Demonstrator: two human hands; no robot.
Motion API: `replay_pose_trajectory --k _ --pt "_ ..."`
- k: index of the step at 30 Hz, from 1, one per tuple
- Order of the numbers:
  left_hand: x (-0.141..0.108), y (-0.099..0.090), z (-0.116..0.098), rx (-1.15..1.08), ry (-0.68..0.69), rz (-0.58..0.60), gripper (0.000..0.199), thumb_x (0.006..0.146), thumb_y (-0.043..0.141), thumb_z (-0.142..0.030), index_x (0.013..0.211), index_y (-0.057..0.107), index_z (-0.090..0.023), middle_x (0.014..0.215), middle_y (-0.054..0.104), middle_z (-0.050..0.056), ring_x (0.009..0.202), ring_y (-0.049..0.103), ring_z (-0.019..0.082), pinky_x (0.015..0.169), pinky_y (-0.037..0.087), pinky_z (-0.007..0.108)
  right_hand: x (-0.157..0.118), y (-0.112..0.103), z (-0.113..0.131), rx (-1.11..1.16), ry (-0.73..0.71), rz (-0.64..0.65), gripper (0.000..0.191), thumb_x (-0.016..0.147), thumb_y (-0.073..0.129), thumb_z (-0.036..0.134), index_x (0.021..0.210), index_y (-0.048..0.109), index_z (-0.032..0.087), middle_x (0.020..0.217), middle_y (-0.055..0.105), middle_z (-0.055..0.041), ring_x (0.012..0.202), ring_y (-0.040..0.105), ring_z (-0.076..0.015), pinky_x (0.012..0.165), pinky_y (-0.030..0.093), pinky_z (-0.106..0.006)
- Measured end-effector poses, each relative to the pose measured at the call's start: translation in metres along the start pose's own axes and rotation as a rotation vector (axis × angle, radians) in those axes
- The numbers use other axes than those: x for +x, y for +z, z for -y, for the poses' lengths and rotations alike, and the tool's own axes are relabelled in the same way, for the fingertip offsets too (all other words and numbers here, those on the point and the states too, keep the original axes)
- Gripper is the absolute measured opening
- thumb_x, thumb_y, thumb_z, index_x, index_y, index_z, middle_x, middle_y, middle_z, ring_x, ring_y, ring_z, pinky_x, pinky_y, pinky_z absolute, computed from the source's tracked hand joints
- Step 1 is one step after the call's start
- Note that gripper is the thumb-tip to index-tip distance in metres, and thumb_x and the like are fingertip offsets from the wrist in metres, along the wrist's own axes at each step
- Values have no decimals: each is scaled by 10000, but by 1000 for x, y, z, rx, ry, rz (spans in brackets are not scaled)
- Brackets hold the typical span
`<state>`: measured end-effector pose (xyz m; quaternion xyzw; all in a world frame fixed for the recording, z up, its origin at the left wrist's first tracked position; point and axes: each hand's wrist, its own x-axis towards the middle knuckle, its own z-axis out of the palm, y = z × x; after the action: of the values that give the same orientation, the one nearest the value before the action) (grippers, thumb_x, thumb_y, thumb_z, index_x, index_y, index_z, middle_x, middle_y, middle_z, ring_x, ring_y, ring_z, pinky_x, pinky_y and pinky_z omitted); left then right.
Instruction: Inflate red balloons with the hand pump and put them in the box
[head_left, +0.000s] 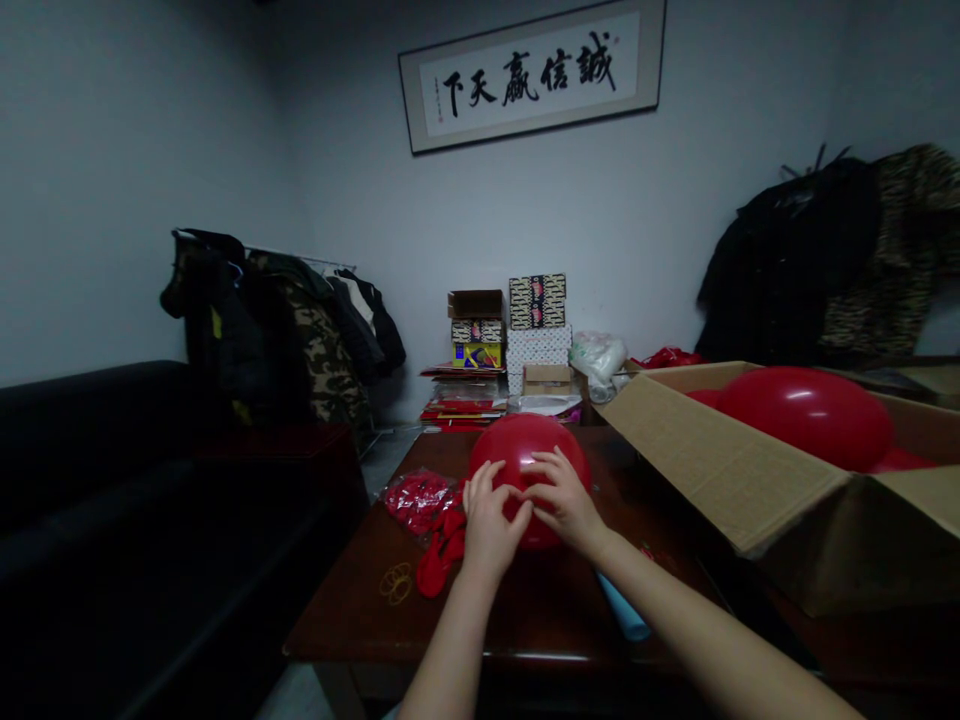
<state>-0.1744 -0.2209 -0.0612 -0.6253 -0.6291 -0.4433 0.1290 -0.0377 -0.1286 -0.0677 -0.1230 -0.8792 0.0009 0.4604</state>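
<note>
A round, inflated red balloon (499, 440) is in front of me over the dark wooden table (360, 620). My left hand (491, 515) and my right hand (562, 500) meet at its near side, thumbs and fingertips pinched together there. The balloon's neck seems to be between them, but the fingers hide it. Left of my left hand lie several flat red balloons (437, 560) and a clear plastic bag of red balloons (420, 500). Thin yellow rubber bands (395, 583) rest near the table's left edge. Under my right forearm is a light blue cylinder (626, 610), partly covered.
An open cardboard box (720, 465) holding inflated red balloons (806, 415) stands at right. Behind the table are stacked boxes (538, 345) and a white plastic bag (598, 355). A black sofa (112, 530) is at left, with coats (315, 330) hanging behind it.
</note>
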Motion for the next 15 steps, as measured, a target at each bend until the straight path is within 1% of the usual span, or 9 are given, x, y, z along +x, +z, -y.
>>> replay_pose_trajectory --k 5,9,15 --pt "-1 4 9 -31 6 18 66 727 619 -180 736 659 -232 1204 562 50 1220 392 265 1019 302 529 -9 5 -6 -31 44 -26 183 786 580 263 967 603 252 1098 582 -50 1163 430 -227 1038 232 -563" --pt "-4 9 13 -43 9 23 108 715 618 -140 746 667 -230 1193 573 46 1215 397 272 1020 295 540 -15 6 -10 -47 48 -47 130 787 580 262 909 623 274 1081 592 -36 1160 432 -236 1028 223 -589" --pt "-5 14 12 -64 18 -27 129 722 590 -109 757 649 -218 1196 568 56 1210 400 261 1018 309 520 -15 6 -7 -33 56 -52 81 782 576 270 850 622 265 1014 597 -27 1129 447 -229 1038 218 -570"
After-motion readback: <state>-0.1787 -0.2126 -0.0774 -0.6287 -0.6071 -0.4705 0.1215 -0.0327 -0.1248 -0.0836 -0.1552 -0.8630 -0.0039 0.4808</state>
